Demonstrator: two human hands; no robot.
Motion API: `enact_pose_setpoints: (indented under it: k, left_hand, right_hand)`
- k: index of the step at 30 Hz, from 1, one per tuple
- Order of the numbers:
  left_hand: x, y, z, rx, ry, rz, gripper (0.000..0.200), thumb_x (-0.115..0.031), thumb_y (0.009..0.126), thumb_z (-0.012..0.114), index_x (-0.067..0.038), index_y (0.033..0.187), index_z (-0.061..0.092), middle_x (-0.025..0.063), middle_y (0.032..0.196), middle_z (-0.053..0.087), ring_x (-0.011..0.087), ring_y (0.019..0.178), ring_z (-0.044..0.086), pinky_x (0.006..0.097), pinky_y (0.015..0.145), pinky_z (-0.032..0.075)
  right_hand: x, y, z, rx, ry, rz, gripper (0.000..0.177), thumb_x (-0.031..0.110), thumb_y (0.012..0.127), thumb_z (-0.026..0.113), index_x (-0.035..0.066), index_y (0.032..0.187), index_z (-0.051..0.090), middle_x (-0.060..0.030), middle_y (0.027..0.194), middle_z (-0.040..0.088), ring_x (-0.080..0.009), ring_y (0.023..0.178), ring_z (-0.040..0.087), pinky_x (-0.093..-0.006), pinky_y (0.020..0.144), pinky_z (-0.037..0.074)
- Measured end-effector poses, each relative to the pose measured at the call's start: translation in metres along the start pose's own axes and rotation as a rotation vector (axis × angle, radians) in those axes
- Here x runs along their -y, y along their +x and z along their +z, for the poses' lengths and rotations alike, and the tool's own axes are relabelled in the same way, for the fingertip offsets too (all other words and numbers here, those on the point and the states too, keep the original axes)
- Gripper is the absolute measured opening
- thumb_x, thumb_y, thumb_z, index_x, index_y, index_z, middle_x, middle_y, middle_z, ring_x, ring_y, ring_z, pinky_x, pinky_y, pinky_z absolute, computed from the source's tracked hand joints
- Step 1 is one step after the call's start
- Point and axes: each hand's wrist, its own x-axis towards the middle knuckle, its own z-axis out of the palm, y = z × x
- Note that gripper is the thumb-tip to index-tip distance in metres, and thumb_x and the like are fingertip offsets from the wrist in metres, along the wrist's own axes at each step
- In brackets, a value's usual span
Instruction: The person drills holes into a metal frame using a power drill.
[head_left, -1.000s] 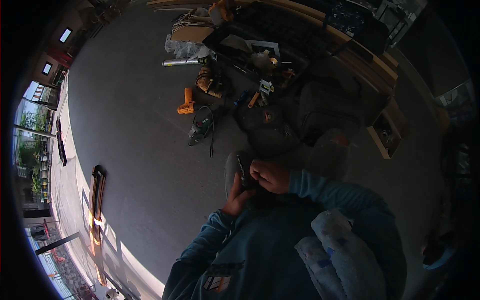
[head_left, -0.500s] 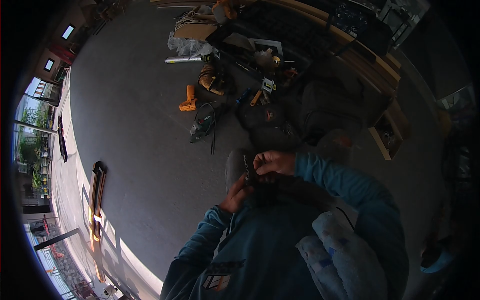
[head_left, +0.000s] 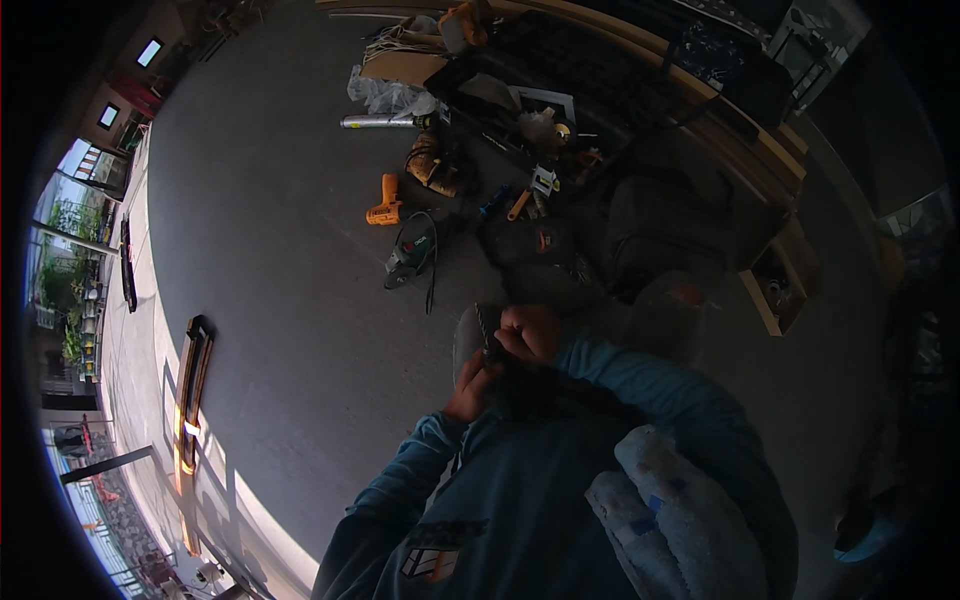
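Close to my body, my left hand [head_left: 470,388] is closed around the lower end of a spiral drill bit [head_left: 484,325], which points up and away from me. My right hand [head_left: 532,332] sits just to the right of the bit, fingers curled in against it. What the right fingers grip, if anything, is hidden by the hand. Dark shadow below the hands hides whatever is there. Beyond them on the floor lie an orange cordless drill [head_left: 385,203] and a green angle grinder [head_left: 408,258] with its cord.
A black tool bag [head_left: 535,240] and a cluttered open toolbox [head_left: 490,125] stand ahead. Nearby lie an orange-handled tool [head_left: 519,205] and a silver tube [head_left: 378,122]. A wooden box [head_left: 768,300] is at the right. Long strips [head_left: 187,400] lie at the left.
My right hand has turned and its fingers have curled in closer to the drill bit. The left hand keeps its hold. The whole view has shifted slightly.
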Motion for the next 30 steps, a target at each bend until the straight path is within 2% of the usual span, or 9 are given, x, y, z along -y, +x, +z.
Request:
enact_pose_setpoints:
  k: [2, 6, 12, 14, 18, 21, 24, 26, 30]
  left_hand:
    - [0.000, -0.003, -0.002, -0.052, -0.050, -0.031, 0.038, -0.022, 0.090, 0.048, 0.000, 0.121, 0.049, 0.0057, 0.110, 0.056, 0.0164, 0.104, 0.050, 0.0305, 0.091, 0.038]
    - [-0.014, -0.007, 0.007, -0.093, -0.145, 0.064, 0.027, -0.019, 0.092, 0.051, -0.002, 0.111, 0.055, 0.0015, 0.100, 0.059, 0.0115, 0.094, 0.052, 0.0276, 0.084, 0.040]
    - [-0.021, 0.000, 0.012, -0.078, -0.201, 0.045, 0.024, -0.014, 0.089, 0.062, -0.003, 0.110, 0.058, 0.0012, 0.099, 0.061, 0.0103, 0.097, 0.055, 0.0276, 0.085, 0.043]
    - [-0.020, 0.001, 0.013, -0.050, -0.231, 0.029, 0.027, -0.012, 0.087, 0.065, -0.003, 0.112, 0.057, 0.0018, 0.102, 0.062, 0.0108, 0.100, 0.056, 0.0285, 0.087, 0.044]
    - [-0.024, 0.007, 0.011, -0.059, -0.263, 0.085, 0.035, -0.005, 0.081, 0.071, -0.004, 0.113, 0.055, 0.0027, 0.106, 0.061, 0.0131, 0.105, 0.056, 0.0304, 0.091, 0.046]
    - [-0.026, 0.011, 0.011, -0.047, -0.255, 0.071, 0.035, -0.006, 0.080, 0.073, -0.004, 0.111, 0.055, 0.0030, 0.105, 0.060, 0.0138, 0.105, 0.056, 0.0305, 0.091, 0.046]
    - [-0.029, 0.014, 0.002, -0.051, -0.108, 0.029, 0.028, -0.013, 0.083, 0.072, -0.004, 0.106, 0.058, 0.0037, 0.101, 0.061, 0.0139, 0.102, 0.057, 0.0303, 0.087, 0.047]
    - [-0.024, 0.017, -0.003, -0.053, 0.006, -0.002, 0.025, -0.017, 0.084, 0.071, -0.003, 0.102, 0.059, 0.0042, 0.097, 0.062, 0.0139, 0.099, 0.058, 0.0304, 0.084, 0.047]
    - [-0.019, 0.025, -0.019, -0.168, -0.174, -0.134, 0.024, -0.025, 0.088, 0.066, -0.002, 0.090, 0.062, 0.0066, 0.086, 0.065, 0.0152, 0.085, 0.061, 0.0312, 0.079, 0.047]
  right_hand:
    - [0.002, 0.021, -0.008, 0.163, -0.077, -0.467, 0.020, 0.014, 0.081, 0.067, 0.010, 0.083, 0.047, -0.0077, 0.072, 0.051, -0.0253, 0.061, 0.055, -0.0359, 0.053, 0.044]
    - [0.012, 0.029, -0.022, 0.224, -0.167, -0.723, 0.018, 0.016, 0.084, 0.065, 0.008, 0.086, 0.049, -0.0082, 0.074, 0.053, -0.0238, 0.062, 0.056, -0.0360, 0.052, 0.045]
    - [0.035, 0.001, -0.017, 0.097, -0.041, -0.208, 0.018, 0.015, 0.085, 0.064, 0.008, 0.091, 0.049, -0.0054, 0.075, 0.052, -0.0222, 0.065, 0.056, -0.0342, 0.061, 0.047]
    - [0.044, 0.006, -0.006, 0.030, 0.357, 0.290, 0.011, 0.011, 0.091, 0.055, 0.003, 0.098, 0.053, -0.0045, 0.078, 0.056, -0.0116, 0.064, 0.054, -0.0285, 0.058, 0.045]
    - [0.038, 0.024, -0.007, 0.302, 0.463, 0.285, 0.015, 0.015, 0.092, 0.056, 0.001, 0.099, 0.056, -0.0024, 0.074, 0.056, -0.0070, 0.068, 0.053, -0.0280, 0.061, 0.045]
    - [0.040, 0.046, -0.015, 0.582, 0.419, 0.353, 0.024, 0.022, 0.092, 0.056, -0.001, 0.096, 0.061, -0.0079, 0.080, 0.064, -0.0148, 0.075, 0.062, -0.0302, 0.068, 0.046]
    - [0.021, 0.058, -0.009, 0.476, 0.467, 0.243, 0.022, 0.022, 0.092, 0.054, 0.001, 0.094, 0.060, -0.0014, 0.070, 0.058, -0.0082, 0.070, 0.056, -0.0262, 0.061, 0.045]
    - [-0.010, 0.074, -0.012, -0.118, 0.861, 0.715, 0.028, 0.026, 0.091, 0.053, 0.000, 0.089, 0.065, -0.0065, 0.073, 0.064, -0.0124, 0.070, 0.060, -0.0300, 0.067, 0.046]
    - [-0.195, 0.011, 0.015, -0.031, 0.026, 0.927, 0.034, 0.033, 0.088, 0.055, 0.001, 0.093, 0.063, -0.0059, 0.076, 0.065, -0.0212, 0.068, 0.061, -0.0358, 0.064, 0.047]
